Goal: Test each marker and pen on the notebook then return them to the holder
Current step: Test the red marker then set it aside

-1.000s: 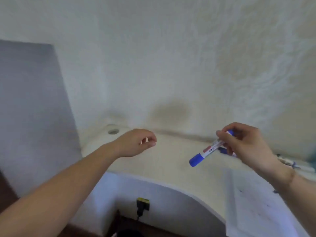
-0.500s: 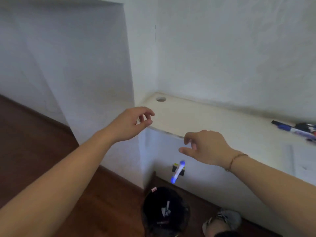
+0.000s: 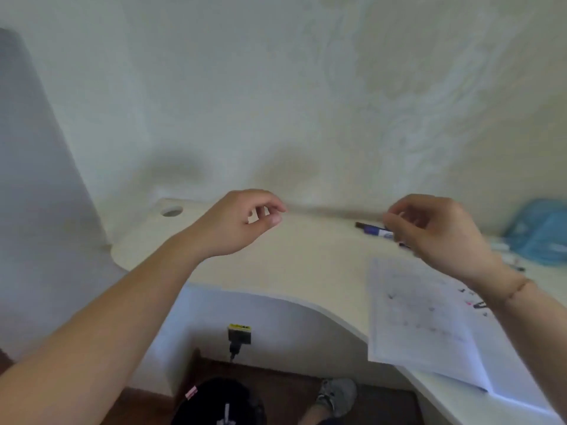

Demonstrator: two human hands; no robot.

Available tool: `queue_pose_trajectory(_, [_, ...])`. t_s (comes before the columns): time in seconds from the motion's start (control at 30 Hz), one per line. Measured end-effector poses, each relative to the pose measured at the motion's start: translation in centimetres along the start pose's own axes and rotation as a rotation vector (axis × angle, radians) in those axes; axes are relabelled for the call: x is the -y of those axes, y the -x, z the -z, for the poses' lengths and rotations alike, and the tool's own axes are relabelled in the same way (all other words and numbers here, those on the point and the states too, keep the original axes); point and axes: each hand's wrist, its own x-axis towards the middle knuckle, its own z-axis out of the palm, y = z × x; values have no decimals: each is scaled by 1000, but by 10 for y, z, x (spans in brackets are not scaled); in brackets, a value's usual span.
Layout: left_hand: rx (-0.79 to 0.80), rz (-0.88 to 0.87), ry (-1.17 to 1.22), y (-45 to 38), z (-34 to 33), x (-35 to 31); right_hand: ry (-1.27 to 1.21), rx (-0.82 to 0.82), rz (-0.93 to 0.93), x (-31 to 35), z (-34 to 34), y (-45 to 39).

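Cream desk pushed up against a blotchy off-white wall, with a round cable hole at the far left corner. My left hand is up over the desk with the fingers loosely curled and thumb near the fingertips, holding nothing. My right hand is up on the right side, fingers curled in the same loose way, and I can't see anything in it, though it's blurry so hard to be sure about the fingertips. A dark marker with a blue-and-white label lies flat on the desk near the wall, partly hidden behind my right fingers. The notebook lies open on the near right part of the desk, hanging a bit over the curved edge, with small scribble marks on the pages. Something blue and blurry sits at the far right, can't tell what it is. Down on the floor there's a black bin, a grey shoe, and a plug in a wall socket under the desk.
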Motion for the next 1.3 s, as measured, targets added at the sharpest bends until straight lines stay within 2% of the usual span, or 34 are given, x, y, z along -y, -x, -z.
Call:
queue_pose_trajectory(0.1, [48,-134,61,-50,-44,-40,47,-125,-196,-68,52,12])
queue_pose_trajectory(0.17, [101,-221,80,-79,-77,-66,165,-190,-325,-117,78,27])
queue_pose_trajectory(0.3, [184,-361,-139,-129,-151,-103,398,-199,-543,-202,107,56])
queue_pose_trajectory(0.53, [174,-347,-334,-178,-250,-116,633,-49,-422,-258,103,33])
queue_pose_trajectory(0.67, [172,-323,-279,-179,-268,-104,612,63,-417,-267,96,17])
queue_pose_trajectory(0.8, [159,-408,-252,-168,-270,-106,675,30,-306,-259,103,13])
queue_pose_trajectory(0.87, [126,-436,-264,-165,-268,-113,504,-29,-283,-244,109,20])
queue_pose_trajectory(1.0, [35,-542,-205,-154,-264,-135,-174,-308,-307,-192,114,53])
queue_pose_trajectory(1.07, [72,-615,-84,-136,-264,-149,-597,-320,-301,-165,108,76])
queue_pose_trajectory(1.1, [122,-631,-22,-127,-265,-156,-713,-322,-299,-156,104,83])
queue_pose_trajectory(1.2, [260,-635,120,-113,-267,-168,-615,-329,-273,-153,99,91])
queue_pose_trajectory(1.3, [309,-609,220,-114,-269,-167,-590,-233,-302,-156,96,94])
